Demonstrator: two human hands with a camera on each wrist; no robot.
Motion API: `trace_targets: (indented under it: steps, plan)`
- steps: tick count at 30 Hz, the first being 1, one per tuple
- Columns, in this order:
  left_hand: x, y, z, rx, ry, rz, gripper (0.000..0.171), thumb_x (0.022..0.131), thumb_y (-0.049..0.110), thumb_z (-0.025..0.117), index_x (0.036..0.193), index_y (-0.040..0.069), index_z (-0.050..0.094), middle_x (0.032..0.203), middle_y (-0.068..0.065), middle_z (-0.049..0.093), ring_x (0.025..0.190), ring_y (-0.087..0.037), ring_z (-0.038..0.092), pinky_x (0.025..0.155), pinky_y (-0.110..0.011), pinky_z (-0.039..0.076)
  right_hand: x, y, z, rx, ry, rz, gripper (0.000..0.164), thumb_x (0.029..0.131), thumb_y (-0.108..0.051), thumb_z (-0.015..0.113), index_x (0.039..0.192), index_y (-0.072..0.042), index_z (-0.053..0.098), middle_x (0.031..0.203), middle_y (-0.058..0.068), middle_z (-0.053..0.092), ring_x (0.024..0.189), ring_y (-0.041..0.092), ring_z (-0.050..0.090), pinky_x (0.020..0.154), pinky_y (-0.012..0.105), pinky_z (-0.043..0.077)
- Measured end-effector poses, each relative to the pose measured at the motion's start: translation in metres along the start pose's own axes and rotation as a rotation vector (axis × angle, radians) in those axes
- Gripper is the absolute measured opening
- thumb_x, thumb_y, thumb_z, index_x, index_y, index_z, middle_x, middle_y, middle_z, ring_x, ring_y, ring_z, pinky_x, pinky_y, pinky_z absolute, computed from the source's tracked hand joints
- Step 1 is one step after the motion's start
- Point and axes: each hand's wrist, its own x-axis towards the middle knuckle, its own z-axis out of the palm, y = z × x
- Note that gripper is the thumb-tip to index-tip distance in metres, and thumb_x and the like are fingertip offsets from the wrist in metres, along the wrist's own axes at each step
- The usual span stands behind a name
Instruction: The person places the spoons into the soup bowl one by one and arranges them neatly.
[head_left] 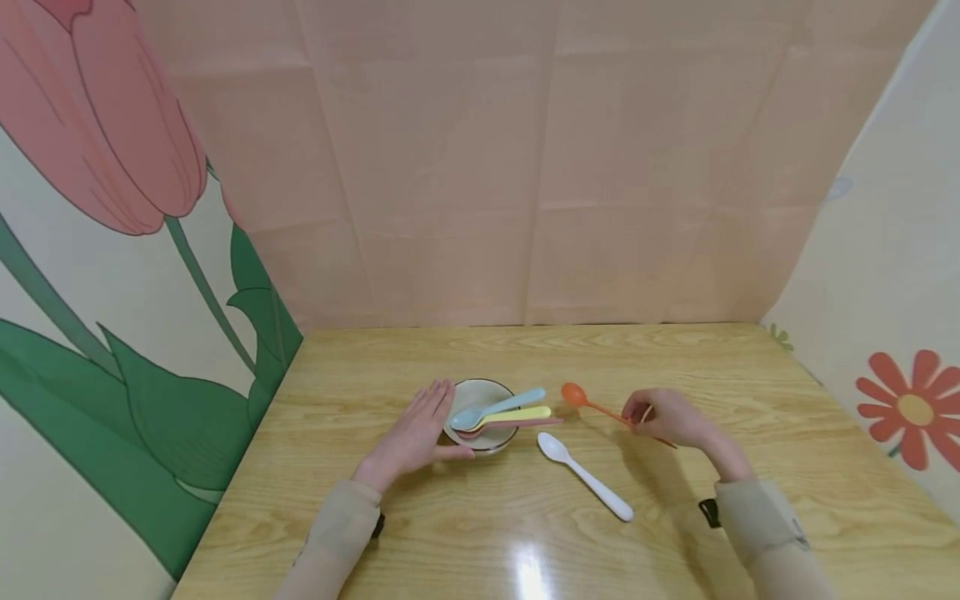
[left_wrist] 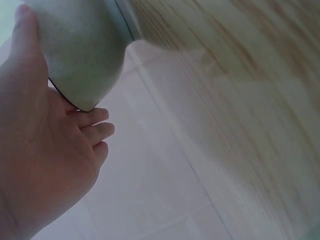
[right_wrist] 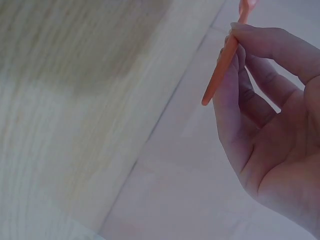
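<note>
My left hand (head_left: 416,433) lies along the left side of a pale, dark-rimmed bowl (head_left: 483,392), fingers extended and thumb at its near side. The left wrist view shows the palm close to the bowl's outer wall (left_wrist: 87,55). Three spoons rest in the bowl, handles over its right rim: light blue (head_left: 517,402), yellow (head_left: 528,413) and pink (head_left: 543,422). To the right, my right hand (head_left: 670,418) pinches an orange spoon (head_left: 600,408) by its handle, with the spoon's head pointing left towards the bowl. In the right wrist view, thumb and fingers meet on the orange handle (right_wrist: 222,70).
A white spoon (head_left: 592,483) lies diagonally on the wooden table (head_left: 450,550), between the bowl and my right forearm. Behind the table hangs a pinkish cloth (head_left: 510,167). Flower-patterned walls stand at both sides.
</note>
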Motion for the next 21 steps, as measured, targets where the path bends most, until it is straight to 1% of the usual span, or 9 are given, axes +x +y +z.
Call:
trace_targets:
  steps: [6,12,21]
  plan:
    - [-0.001,0.000,0.001,-0.003,-0.002,-0.003,0.112,0.076,0.080,0.038,0.150,0.001,0.011,0.158,-0.014,0.010,0.147,-0.029,0.013,0.122,-0.043,0.014,0.005,-0.003,-0.010,-0.012,0.013,-0.003,0.011,0.077,-0.001,0.068,0.086,-0.007,0.065,0.077,0.002,0.066,0.069,0.004,0.059,0.058,0.018,0.049]
    - [0.000,0.000,0.000,0.008,0.019,0.008,0.112,0.076,0.080,0.038,0.149,0.000,0.013,0.157,-0.017,0.015,0.146,-0.031,0.015,0.122,-0.043,0.016,0.011,-0.009,-0.018,-0.018,-0.005,0.021,0.010,0.080,-0.003,0.067,0.089,-0.007,0.065,0.078,0.001,0.065,0.069,0.004,0.058,0.057,0.018,0.047]
    - [0.000,0.000,0.000,0.014,0.017,0.011,0.112,0.076,0.080,0.038,0.149,0.000,0.014,0.157,-0.018,0.016,0.146,-0.031,0.015,0.122,-0.042,0.015,0.023,-0.020,-0.027,-0.042,-0.001,-0.016,0.010,0.079,-0.001,0.067,0.088,-0.006,0.066,0.078,0.003,0.065,0.069,0.006,0.058,0.058,0.019,0.048]
